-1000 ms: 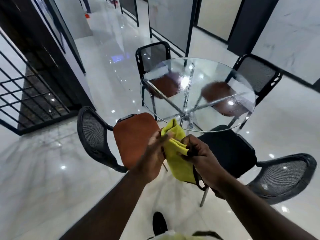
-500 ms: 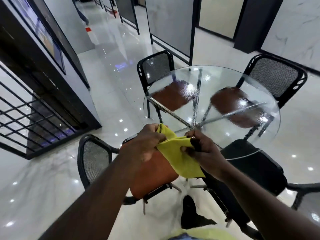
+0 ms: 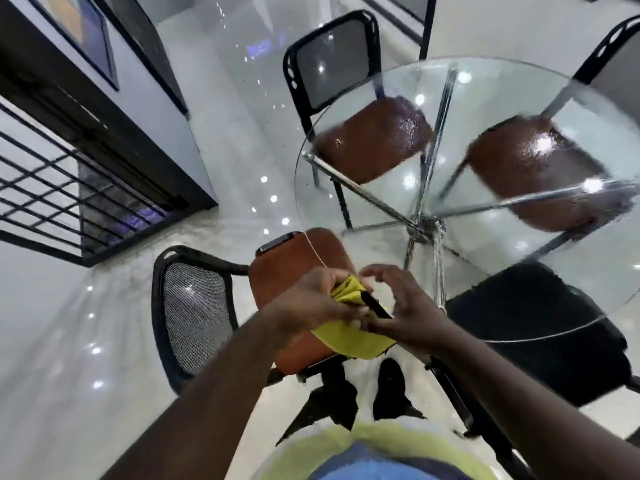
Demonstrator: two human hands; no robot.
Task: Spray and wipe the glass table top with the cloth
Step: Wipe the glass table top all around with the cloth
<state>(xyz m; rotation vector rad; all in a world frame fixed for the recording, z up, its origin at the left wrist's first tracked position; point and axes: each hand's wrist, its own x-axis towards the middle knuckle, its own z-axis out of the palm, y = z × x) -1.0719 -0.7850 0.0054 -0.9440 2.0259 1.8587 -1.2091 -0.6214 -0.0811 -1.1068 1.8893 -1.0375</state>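
Standing at the near-left edge of the round glass table top (image 3: 391,209), the person holds the yellow cloth (image 3: 349,341) in both hands, in the air and clear of the glass, above the orange-seated chair (image 3: 294,271).

The left hand (image 3: 311,306) grips the bunched upper part of the cloth, with its fingers curled round the folds. The right hand (image 3: 412,313) meets it from the other side. Its thumb and lower fingers appear to pinch the cloth's near edge, while the upper fingers arch loosely above. Motion blur makes this contact uncertain. A dark strip (image 3: 375,306) lies between the two hands, and it cannot be identified from this view.

Progress is judged to be early to middle. The glass shows a fine speckle and sheen over the chair seats seen through it, which is consistent with spray already laid down (no spray bottle is in view). No wiped track can be made out, and the cloth does not touch the surface. The cloth seems to be in the course of being folded or gathered into a pad.

The whole wipe is left to do, from the near rim across to the far side by the black chair (image 3: 536,323) and beyond.
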